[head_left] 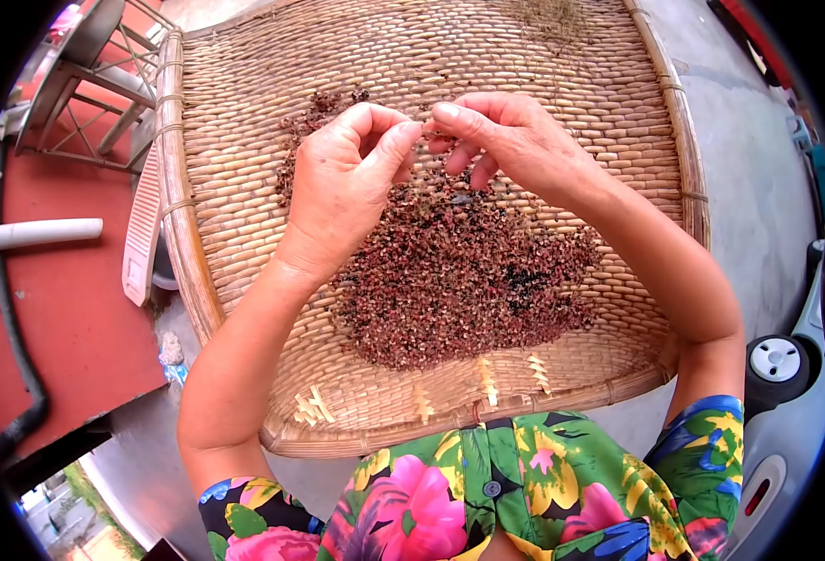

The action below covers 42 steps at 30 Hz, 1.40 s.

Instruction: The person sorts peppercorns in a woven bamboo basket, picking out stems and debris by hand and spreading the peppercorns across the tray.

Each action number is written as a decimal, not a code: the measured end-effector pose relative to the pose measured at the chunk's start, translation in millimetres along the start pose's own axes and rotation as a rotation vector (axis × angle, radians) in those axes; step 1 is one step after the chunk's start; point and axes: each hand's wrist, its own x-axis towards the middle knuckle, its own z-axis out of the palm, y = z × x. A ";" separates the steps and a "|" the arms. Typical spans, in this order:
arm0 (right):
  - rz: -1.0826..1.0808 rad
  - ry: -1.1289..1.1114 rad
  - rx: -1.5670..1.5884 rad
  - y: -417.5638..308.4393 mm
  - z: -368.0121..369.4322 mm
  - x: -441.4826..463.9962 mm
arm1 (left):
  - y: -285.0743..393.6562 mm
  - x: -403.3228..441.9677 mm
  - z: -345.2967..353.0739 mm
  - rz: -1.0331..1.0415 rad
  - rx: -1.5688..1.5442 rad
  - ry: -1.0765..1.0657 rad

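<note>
Lying loosely, Sichuan peppercorns cover part of a wicker tray, its rim likely containing them. Above it, the left hand and right hand nearly meet, fingers pinched closed, likely for precision; anything gripped is too small to tell.

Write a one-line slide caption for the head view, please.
Left hand and right hand, fingertips close together, above a woven tray spread with small reddish-brown pieces.
</note>
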 end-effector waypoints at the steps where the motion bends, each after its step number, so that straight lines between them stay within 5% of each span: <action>1: -0.194 0.112 -0.193 2.6 -0.4 2.2 | -0.7 0.5 -0.2 -0.002 -0.001 0.000; 5: -0.427 0.132 -0.374 -5.3 -8.5 -2.3 | -1.2 0.8 -0.8 -0.062 0.031 -0.025; 9: -0.442 0.079 -0.462 -9.5 1.1 -9.1 | -0.6 -0.3 0.3 -0.062 0.066 -0.089; 15: -0.030 0.020 -0.119 -10.7 0.0 -9.2 | -2.3 3.8 1.9 -0.077 -0.357 0.041; 17: -0.062 0.009 -0.100 -2.9 2.7 -6.9 | 1.3 3.4 4.3 -0.111 -0.485 0.008; 19: -0.127 0.048 -0.048 -0.7 5.5 -6.9 | 2.2 0.8 4.1 -0.367 -0.643 -0.271; 23: -0.169 0.074 -0.150 -3.7 2.4 -9.2 | -6.8 3.0 -6.8 -0.464 -0.608 -0.409; 25: 0.065 -0.009 0.021 -5.9 2.3 -11.5 | -2.9 1.6 -2.1 -0.428 -0.535 -0.379; 32: -0.041 0.064 0.043 -8.4 8.3 -12.3 | 11.5 -1.3 8.7 -0.493 -0.763 -0.264; 35: -0.063 0.051 -0.008 -8.2 12.5 -16.6 | -8.3 1.6 -1.6 -0.500 -0.720 -0.403; 38: 0.172 -0.121 0.435 -0.4 12.1 -16.9 | -0.3 1.4 -5.5 -0.428 -0.570 -0.460; 42: 0.181 -0.135 0.471 2.1 18.3 -19.6 | 9.3 0.2 -9.5 -0.418 -0.302 -0.493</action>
